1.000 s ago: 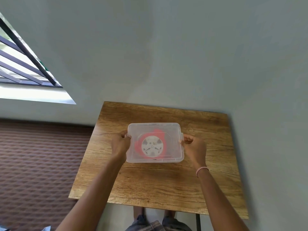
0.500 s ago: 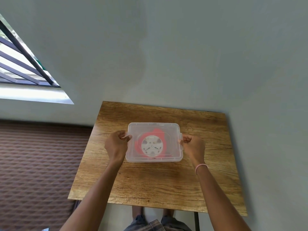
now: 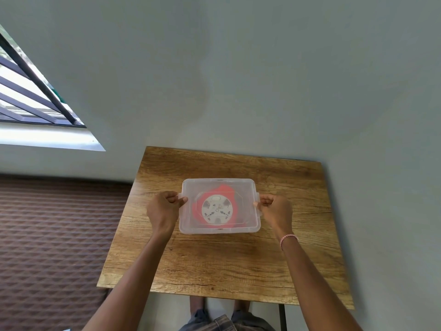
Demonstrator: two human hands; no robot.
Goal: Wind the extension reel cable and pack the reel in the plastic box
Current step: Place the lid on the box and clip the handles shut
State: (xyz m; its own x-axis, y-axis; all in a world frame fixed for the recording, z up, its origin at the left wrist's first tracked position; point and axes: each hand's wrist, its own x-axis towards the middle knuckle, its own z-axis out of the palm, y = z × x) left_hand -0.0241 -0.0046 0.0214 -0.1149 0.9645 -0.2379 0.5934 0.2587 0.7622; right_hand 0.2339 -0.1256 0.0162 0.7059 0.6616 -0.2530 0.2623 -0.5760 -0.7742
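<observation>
Now the left hand (image 3: 163, 211) and right hand (image 3: 276, 211) pinch the ends of the plastic box (image 3: 250, 226) on the counter (image 3: 214, 263), extension reel (image 3: 217, 207) inside. Press both ends evenly.

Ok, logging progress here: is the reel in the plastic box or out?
In. The red reel shows through the translucent lid, flat within the plastic box; left hand and right hand grip its ends.
</observation>
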